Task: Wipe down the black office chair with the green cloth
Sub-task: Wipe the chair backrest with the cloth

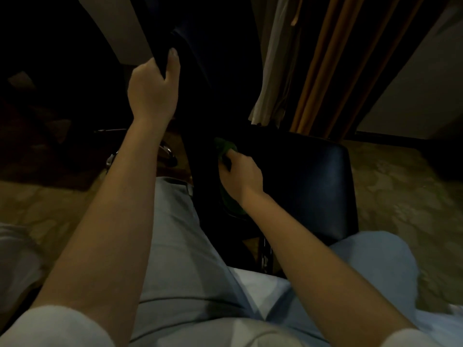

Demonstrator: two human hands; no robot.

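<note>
Under your right grip (238, 174), pinching the crumpled green cloth (224, 146) against the black padded office chair (313, 176), the backrest base gets wiped while your left grip (152, 88) clamps its edge, steadying it.

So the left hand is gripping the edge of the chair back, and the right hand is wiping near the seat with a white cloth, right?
Not quite: the cloth is green, not white, as the head view shows. The rest holds: the left hand grips the edge of the chair back, and the right hand holds the cloth near the seat.
</note>
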